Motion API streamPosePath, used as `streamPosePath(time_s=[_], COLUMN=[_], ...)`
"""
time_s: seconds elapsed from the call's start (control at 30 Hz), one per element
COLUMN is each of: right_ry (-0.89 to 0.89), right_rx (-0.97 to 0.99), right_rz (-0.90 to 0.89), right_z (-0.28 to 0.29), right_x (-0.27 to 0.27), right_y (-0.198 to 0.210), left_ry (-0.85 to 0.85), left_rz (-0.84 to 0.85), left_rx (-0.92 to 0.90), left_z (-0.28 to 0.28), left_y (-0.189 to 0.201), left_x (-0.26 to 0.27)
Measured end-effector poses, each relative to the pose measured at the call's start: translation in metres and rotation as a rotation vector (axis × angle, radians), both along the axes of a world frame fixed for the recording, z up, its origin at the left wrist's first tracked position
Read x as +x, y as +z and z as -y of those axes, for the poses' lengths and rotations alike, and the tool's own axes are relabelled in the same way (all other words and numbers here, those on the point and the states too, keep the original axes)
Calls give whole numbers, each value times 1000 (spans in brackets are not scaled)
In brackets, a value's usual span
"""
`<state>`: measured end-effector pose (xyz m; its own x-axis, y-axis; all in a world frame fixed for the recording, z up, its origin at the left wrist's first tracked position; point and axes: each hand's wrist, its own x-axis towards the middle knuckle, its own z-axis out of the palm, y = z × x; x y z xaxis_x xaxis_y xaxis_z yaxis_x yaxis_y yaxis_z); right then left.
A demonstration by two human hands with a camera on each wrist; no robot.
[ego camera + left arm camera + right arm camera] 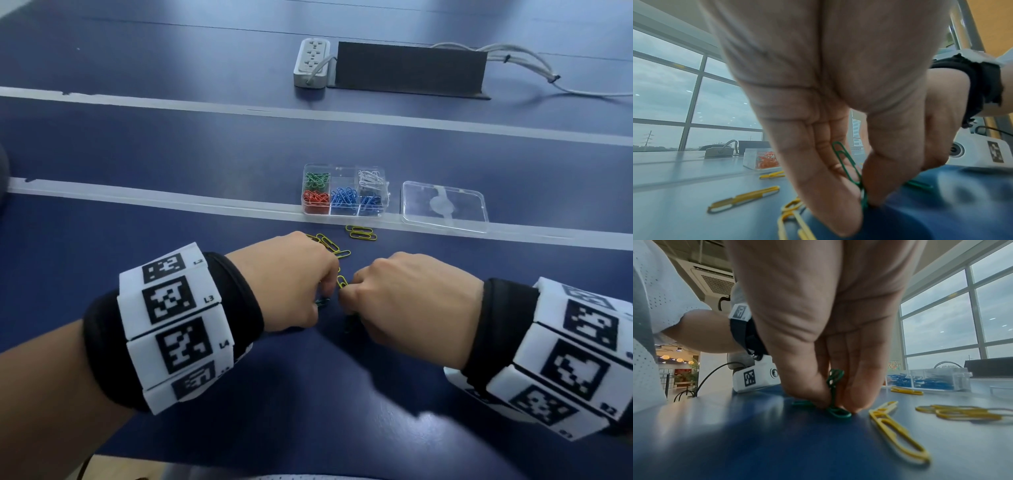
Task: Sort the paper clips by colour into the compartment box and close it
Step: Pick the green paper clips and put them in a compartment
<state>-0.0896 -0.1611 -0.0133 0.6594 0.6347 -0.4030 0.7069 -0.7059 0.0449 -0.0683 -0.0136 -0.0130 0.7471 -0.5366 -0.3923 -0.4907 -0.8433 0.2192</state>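
Note:
The clear compartment box point(356, 171) stands open on the blue table, with green, red, blue and white clips sorted in its cells. Its clear lid point(444, 207) lies just right of it. Several yellow paper clips point(360, 232) lie loose in front of the box. My left hand point(322, 291) pinches green paper clips point(846, 164) between thumb and fingers, tips down on the table. Close beside it, my right hand point(346, 298) pinches green paper clips point(835, 378) too, with another green clip point(838, 413) under its fingertips. A yellow clip point(342, 281) lies between the two hands.
A white power strip point(311, 63) and a dark upright panel point(409, 69) with white cables point(534, 65) stand at the back. White tape lines point(171, 200) cross the table. More yellow clips point(898, 431) lie right of my right hand.

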Motion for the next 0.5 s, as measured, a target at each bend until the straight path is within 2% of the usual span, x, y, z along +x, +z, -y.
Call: streamPosePath(time_s=[0.17,0.33,0.4,0.5], right_ry=[-109,-195,-289,-472], right_rx=[42,214,334,553], right_rz=[-49,-107,-182,-408], right_z=[1,9,13,18], right_x=[7,17,22,33], right_y=[2,9,10,5], left_ry=[-14,-4,5,17], left_rz=[2,-18,-4,0], left_rx=[20,-10,-30,-58], left_z=[1,-2,-3,-3], left_y=[0,0,0,0], left_x=[-1,-1,0,2])
